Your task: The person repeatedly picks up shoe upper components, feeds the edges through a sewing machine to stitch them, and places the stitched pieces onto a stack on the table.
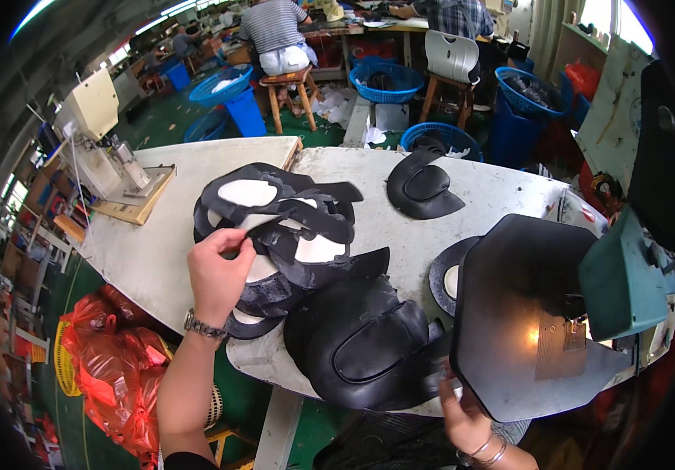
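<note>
Two bare hands, with the grip of the left hand (220,270) at centre: thumb and forefinger are together, clamped on the near edge of a black curved piece (318,223). This piece lies on top of a loose pile (310,274) of similar black parts, several showing white ovals, on the left half of the tabletop (337,160). The right hand (467,419) lies at the near edge of a dark machine plate (502,274); its fingertips are partly hidden, so whether they hold anything cannot be told.

Step in hand, as judged from the pose: taking up one piece from the pile. The next move would call for a firm pinch on a single layer and a lift that frees it from the overlapping parts without dragging them along.

Surroundings: between the hands, a smooth black stack (369,345) reaches the near edge of the tabletop. Just left of the plate lies a ring-like part (439,270), partly covered by it; farther back, a separate black curved part (424,184). Above the plate, beside a lit patch, stands a teal machine head (623,274). A red plastic bag (118,376) occupies the lower left; beyond the tabletop, a seated person in a striped shirt (273,31) and a blue basket (388,92).
</note>
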Motion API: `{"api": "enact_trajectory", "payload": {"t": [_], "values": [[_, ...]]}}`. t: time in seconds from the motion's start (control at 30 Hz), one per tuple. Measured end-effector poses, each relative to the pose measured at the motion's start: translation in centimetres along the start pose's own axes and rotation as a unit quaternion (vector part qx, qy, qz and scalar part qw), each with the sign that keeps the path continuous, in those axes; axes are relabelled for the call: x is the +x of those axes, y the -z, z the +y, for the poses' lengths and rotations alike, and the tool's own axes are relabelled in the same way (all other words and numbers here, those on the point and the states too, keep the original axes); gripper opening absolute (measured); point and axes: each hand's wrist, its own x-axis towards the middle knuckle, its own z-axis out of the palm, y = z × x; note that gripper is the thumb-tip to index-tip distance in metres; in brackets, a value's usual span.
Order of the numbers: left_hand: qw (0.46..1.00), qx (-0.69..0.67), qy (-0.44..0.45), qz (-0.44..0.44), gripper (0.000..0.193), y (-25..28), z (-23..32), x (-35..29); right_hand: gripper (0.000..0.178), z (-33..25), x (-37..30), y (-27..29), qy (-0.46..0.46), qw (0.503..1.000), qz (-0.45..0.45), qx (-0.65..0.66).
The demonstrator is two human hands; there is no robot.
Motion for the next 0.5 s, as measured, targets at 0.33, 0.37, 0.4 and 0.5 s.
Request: {"api": "enact_trajectory", "payload": {"t": [0.33, 0.37, 0.4, 0.5], "values": [[0.978, -0.162, 0.093, 0.094, 0.017, 3.1, 1.0, 0.9, 0.061, -6.1, 10.3, -9.6, 0.225, 0.964, -0.138, -0.032], [0.978, -0.163, 0.090, 0.093, 0.017, 3.1, 0.9, 0.7, 0.063, -6.7, 11.8, -11.6, 0.225, 0.961, -0.124, -0.104], [0.982, -0.144, 0.084, 0.089, 0.018, 2.8, 0.6, 0.8, 0.065, -6.3, 13.9, -13.5, 0.269, 0.942, -0.105, -0.174], [0.979, -0.077, 0.044, 0.186, 0.019, 5.3, -0.2, 1.5, 0.066, -3.7, 18.2, -18.2, 0.156, 0.898, -0.254, -0.322]]}}
